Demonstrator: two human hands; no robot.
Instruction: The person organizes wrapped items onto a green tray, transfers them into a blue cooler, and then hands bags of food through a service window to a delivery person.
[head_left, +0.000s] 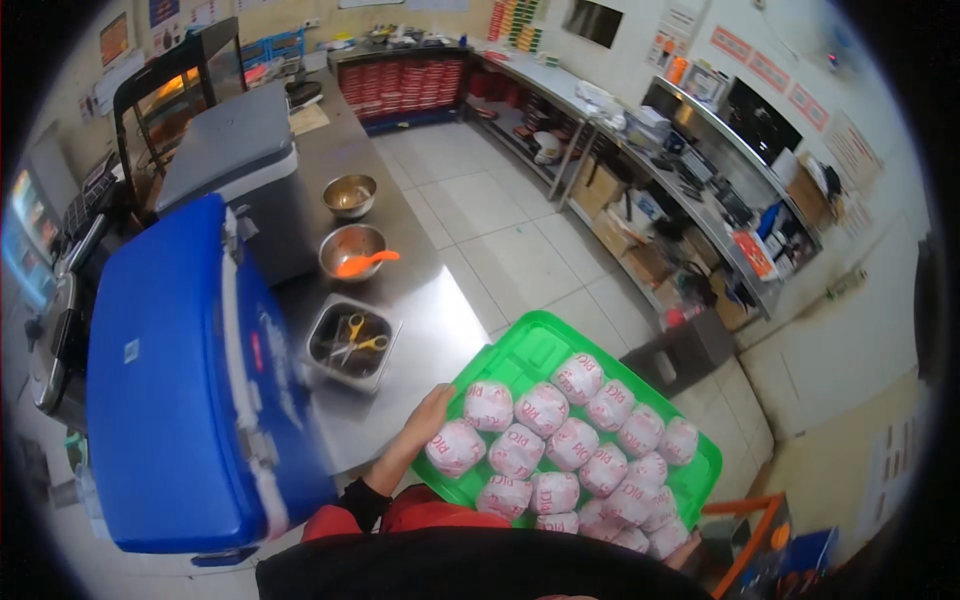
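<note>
A green plastic tray (517, 334) is held in front of my body, tilted in the view. Several paper-wrapped rice balls (573, 443), white with red print, sit on it, piled up at the near right corner. My left hand (433, 412) grips the tray's left edge, its fingers hidden beneath. At the lower right edge, my right hand (684, 551) holds the tray and is mostly hidden by it and the rice balls. The steel counter (442, 330) lies just beyond my left hand.
A blue cooler box (172, 375) stands at left, with a grey cooler (232, 142) behind. The counter bears a steel bowl (349, 196), another bowl (336, 241) with an orange scoop (367, 262), and a steel pan (395, 360) with scissors. An orange metal frame (754, 544) is at lower right.
</note>
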